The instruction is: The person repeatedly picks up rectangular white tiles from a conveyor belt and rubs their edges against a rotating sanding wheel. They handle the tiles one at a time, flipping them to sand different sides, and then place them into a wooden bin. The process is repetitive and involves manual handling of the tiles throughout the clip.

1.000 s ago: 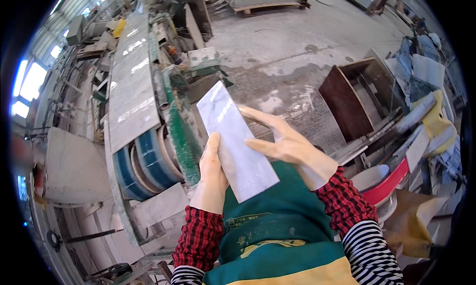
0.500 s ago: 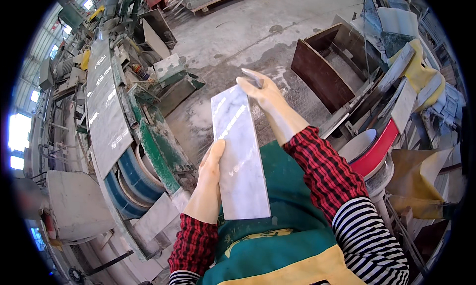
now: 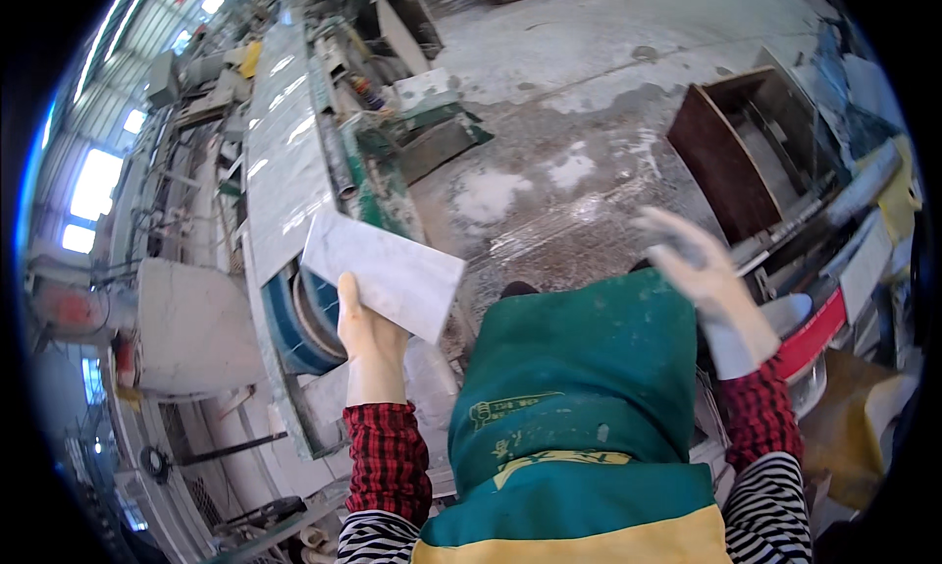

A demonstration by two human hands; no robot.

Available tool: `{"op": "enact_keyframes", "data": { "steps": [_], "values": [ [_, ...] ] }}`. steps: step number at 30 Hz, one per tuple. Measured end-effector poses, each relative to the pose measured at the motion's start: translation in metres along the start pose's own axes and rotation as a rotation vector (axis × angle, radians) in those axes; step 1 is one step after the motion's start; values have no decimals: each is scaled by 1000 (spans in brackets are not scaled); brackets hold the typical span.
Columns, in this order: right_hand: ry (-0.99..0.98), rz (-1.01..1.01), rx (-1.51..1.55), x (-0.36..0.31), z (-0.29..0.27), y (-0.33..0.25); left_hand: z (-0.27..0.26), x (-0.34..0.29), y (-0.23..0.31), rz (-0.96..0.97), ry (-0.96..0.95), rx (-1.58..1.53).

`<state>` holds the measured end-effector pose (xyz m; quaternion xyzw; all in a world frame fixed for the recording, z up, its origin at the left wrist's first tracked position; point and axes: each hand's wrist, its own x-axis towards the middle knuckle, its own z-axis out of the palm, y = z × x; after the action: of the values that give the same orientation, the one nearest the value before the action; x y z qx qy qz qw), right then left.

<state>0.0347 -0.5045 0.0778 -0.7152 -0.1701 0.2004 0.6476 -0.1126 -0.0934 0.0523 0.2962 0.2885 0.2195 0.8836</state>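
Observation:
My left hand, in a cream glove, grips a white marble tile with grey veining by its lower left part, thumb on the upper face. The rectangular slab lies tilted in front of a blue-rimmed wheel at the end of a long machine bed, hiding part of both; whether it touches them I cannot tell. Out to the right, well apart from the tile, my right hand is gloved too and somewhat smeared by motion. Its fingers are spread with nothing in them.
The grey machine bed runs away from me on the left, with green metal parts along its side. A brown wooden box stands on the wet concrete floor at right. Near my right arm is a red-edged round part.
The tile has swung from upright before me to slantwise over the machine on the left, carried by my left hand. My right hand has come off its edge and moved right. The view has shifted.

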Motion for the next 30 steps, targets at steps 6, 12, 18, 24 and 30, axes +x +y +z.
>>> {"op": "enact_keyframes", "data": {
  "steps": [6, 12, 18, 24, 30],
  "values": [
    [523, -27, -473, -43, -158, 46, -118, 40, 78, 345, 324, -188],
    [885, 147, -1330, -116, -251, 70, -196, 102, 118, 294, 459, -283],
    [839, 193, -1509, -177, -285, 124, -169, 134, 104, 344, 533, -190],
    [825, 260, -1516, -194, -269, 146, -152, 153, 108, 325, 658, -191],
    [832, 233, -1508, -198, -263, 152, -147, 158, 111, 302, 664, -168]
  ]
}}
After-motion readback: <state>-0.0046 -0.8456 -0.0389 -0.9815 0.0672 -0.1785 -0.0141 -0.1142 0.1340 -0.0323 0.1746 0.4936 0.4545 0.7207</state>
